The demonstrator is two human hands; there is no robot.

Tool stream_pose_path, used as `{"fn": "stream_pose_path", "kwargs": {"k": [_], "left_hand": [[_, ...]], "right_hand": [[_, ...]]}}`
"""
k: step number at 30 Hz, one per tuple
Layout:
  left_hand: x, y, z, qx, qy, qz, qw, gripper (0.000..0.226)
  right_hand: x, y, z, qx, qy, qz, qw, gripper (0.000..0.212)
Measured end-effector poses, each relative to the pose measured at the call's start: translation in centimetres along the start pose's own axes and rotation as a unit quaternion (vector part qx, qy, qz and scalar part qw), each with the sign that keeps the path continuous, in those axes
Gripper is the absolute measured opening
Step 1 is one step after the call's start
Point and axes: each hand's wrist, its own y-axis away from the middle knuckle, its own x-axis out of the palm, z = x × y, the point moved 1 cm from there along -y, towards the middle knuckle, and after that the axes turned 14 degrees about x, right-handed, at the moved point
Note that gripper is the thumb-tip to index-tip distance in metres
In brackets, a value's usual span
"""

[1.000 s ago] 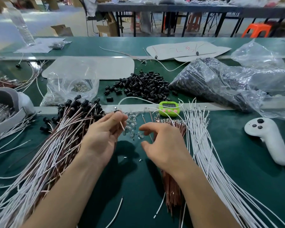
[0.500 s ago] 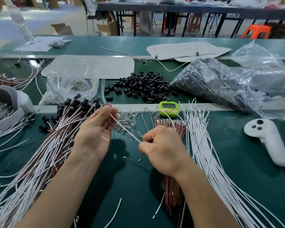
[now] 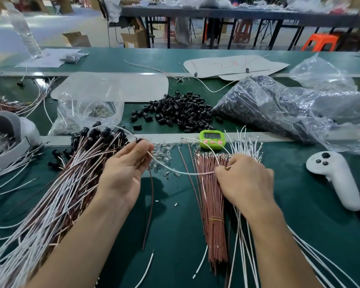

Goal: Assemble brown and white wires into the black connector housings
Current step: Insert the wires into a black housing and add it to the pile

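Note:
My left hand (image 3: 124, 172) pinches a small black connector housing (image 3: 139, 140) at its fingertips; a brown wire (image 3: 150, 201) hangs down from it. A white wire (image 3: 179, 172) runs from those fingers across to my right hand (image 3: 244, 180), which pinches its other part above the bundle of brown wires (image 3: 213, 215). Loose white wires (image 3: 244, 142) fan out to the right of that bundle. A heap of loose black housings (image 3: 179, 113) lies further back. Finished wire pairs with housings (image 3: 56, 194) pile up at the left.
A green timer (image 3: 212, 137) sits on the table divider. A white controller (image 3: 335, 177) lies at the right. Clear plastic bags (image 3: 279, 109) of black parts fill the back right; another bag (image 3: 87, 111) sits back left. Small clear bulbs (image 3: 162, 156) lie between my hands.
My hands have moved apart, drawing the white wire out between them. The right hand has shifted right over the brown bundle. A brown wire now hangs from the left hand.

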Motion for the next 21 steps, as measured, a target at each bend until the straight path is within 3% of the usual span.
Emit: {"fn": "stream_pose_path", "kwargs": {"k": [1,4,6,8,11,14,17,21], "left_hand": [[0.2,0.2,0.1,-0.004,0.000,-0.001,1.000,0.013],[0.6,0.5,0.5,-0.010,-0.003,-0.004,1.000,0.025],[1.0,0.7,0.8,-0.010,-0.006,0.005,1.000,0.026],[1.2,0.9,1.0,-0.011,-0.005,0.011,1.000,0.027],[1.3,1.1,0.9,-0.009,-0.003,0.020,1.000,0.018],[1.2,1.2,0.9,0.000,-0.017,0.030,0.999,0.009],[1.1,1.0,0.7,0.004,-0.007,0.022,1.000,0.015],[0.5,0.4,0.2,0.012,0.025,-0.006,1.000,0.012]], "right_hand": [[0.1,0.2,0.1,-0.017,0.000,-0.017,1.000,0.029],[0.8,1.7,1.3,-0.138,-0.052,-0.055,0.988,0.074],[1.8,3.5,2.8,-0.220,-0.169,0.000,0.961,0.077],[3.2,5.0,4.0,-0.240,-0.257,0.090,0.932,0.076],[4.4,5.2,4.5,-0.228,-0.304,0.164,0.911,0.067],[4.1,4.5,4.3,-0.204,-0.330,0.166,0.907,0.039],[3.9,4.4,4.1,-0.196,-0.312,0.137,0.919,0.008],[3.5,4.5,4.0,-0.191,-0.269,0.114,0.937,0.013]]}}
